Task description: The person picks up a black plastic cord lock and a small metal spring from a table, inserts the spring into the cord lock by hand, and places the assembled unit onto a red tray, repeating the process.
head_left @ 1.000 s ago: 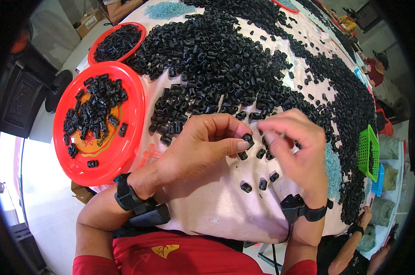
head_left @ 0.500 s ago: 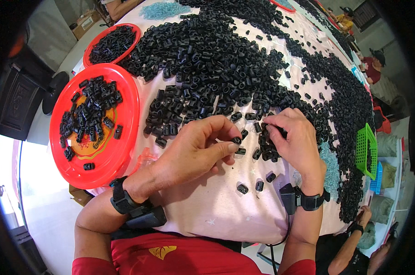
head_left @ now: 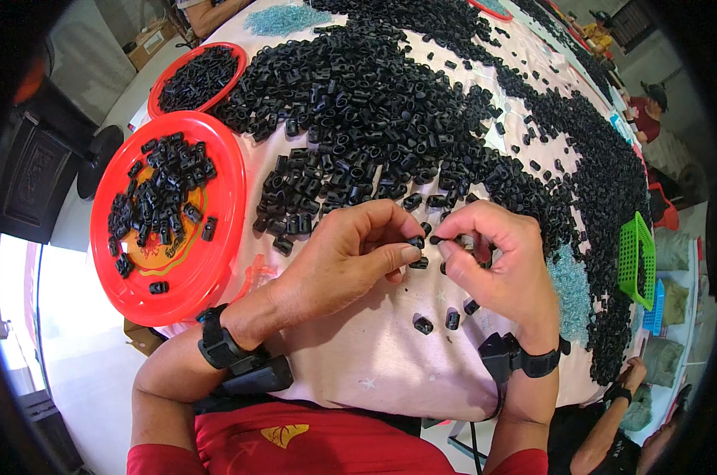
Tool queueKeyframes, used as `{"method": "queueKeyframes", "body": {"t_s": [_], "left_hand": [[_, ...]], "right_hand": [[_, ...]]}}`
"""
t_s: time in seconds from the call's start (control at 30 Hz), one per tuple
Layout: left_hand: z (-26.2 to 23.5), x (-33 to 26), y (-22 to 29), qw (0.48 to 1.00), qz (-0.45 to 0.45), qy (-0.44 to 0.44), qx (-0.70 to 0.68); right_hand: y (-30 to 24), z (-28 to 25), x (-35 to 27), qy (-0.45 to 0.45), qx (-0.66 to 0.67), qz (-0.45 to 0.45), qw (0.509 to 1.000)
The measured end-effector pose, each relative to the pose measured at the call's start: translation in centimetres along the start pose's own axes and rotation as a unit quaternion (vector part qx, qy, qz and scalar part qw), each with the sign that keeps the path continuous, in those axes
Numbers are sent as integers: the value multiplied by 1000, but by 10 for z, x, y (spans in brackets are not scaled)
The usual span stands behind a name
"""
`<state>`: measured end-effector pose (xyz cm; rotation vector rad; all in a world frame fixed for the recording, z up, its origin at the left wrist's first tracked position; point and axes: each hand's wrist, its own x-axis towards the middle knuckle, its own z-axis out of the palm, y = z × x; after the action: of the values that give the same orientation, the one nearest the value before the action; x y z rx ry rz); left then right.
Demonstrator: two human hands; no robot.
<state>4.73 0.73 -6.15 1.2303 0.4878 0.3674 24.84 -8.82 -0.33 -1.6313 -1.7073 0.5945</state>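
My left hand [head_left: 336, 257] pinches a small hollow black plastic piece [head_left: 414, 241], which looks like a cord-lock body, between thumb and fingertips. Just to its right, my right hand [head_left: 505, 257] is closed in a pinch on a smaller dark plastic piece [head_left: 437, 240]. The two held pieces are close together over the table; whether they touch is hard to make out. More black pieces lie below and behind my fingers, and a few loose ones [head_left: 452, 319] rest nearer to me on the pale pink cloth [head_left: 374, 356].
A red plate [head_left: 105, 273] with assembled-looking black pieces stands at my left, and a red basin [head_left: 235, 75] of dark parts behind it. A large heap of black pieces [head_left: 350, 119] spreads ahead. Small bluish clear parts [head_left: 568, 297] and a green basket [head_left: 631, 261] are at right. Other people sit around.
My right hand has come up from the loose pieces and moved left toward my left hand, now with a small dark piece at its fingertips. My left hand keeps its piece nearly still.
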Motion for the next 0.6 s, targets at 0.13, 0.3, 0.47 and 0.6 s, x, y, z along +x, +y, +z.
{"method": "queueKeyframes", "body": {"t_s": [0.13,0.3,0.47,0.6], "left_hand": [[4,-2,3,999,10,3,-32],[5,-2,-2,999,-2,28,-42],[4,-1,0,999,18,38,-17],[2,-2,2,999,15,31,-3]], "right_hand": [[-2,6,1,-6,1,1,1000],[-2,8,3,-9,-12,-23,1000],[1,11,3,9,-16,-62,998],[-8,10,3,11,-11,-27,1000]]}}
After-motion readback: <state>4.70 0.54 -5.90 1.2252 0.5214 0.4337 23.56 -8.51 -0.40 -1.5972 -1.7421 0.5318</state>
